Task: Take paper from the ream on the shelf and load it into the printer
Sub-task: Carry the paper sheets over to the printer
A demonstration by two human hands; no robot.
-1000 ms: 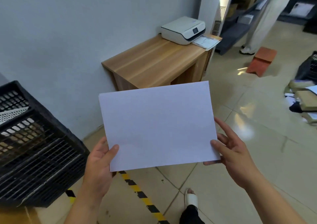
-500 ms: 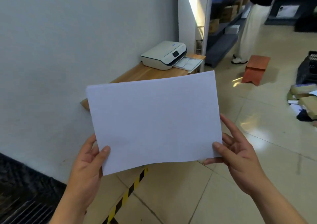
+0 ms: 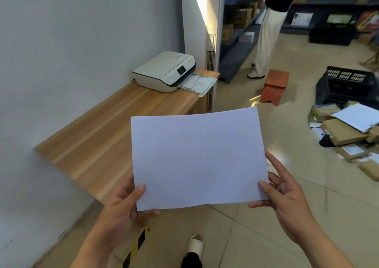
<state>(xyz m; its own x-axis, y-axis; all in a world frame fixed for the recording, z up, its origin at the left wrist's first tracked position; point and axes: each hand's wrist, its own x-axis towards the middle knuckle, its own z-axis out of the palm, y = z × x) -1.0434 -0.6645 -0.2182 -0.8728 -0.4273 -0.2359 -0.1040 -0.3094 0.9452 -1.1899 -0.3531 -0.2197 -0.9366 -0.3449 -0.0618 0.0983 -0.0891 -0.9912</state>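
A white sheet of paper (image 3: 196, 157) is held flat in front of me by both hands. My left hand (image 3: 123, 206) pinches its lower left corner, thumb on top. My right hand (image 3: 285, 198) grips the lower right corner. Ahead, a white printer (image 3: 164, 70) sits at the far end of a wooden table (image 3: 106, 136) against the wall. Its paper tray (image 3: 198, 83) sticks out toward the right with white sheets on it. The ream and its shelf are out of view.
A person in light trousers (image 3: 266, 42) stands by dark shelving (image 3: 235, 35) beyond the table. An orange bag (image 3: 274, 87), a black crate (image 3: 344, 85) and scattered boxes (image 3: 344, 132) lie on the tiled floor at right. Yellow-black tape (image 3: 135, 247) marks the floor near my foot.
I have walked closer to the table and printer; the black crate at left has dropped out of view. Both hands keep the same hold on the paper.
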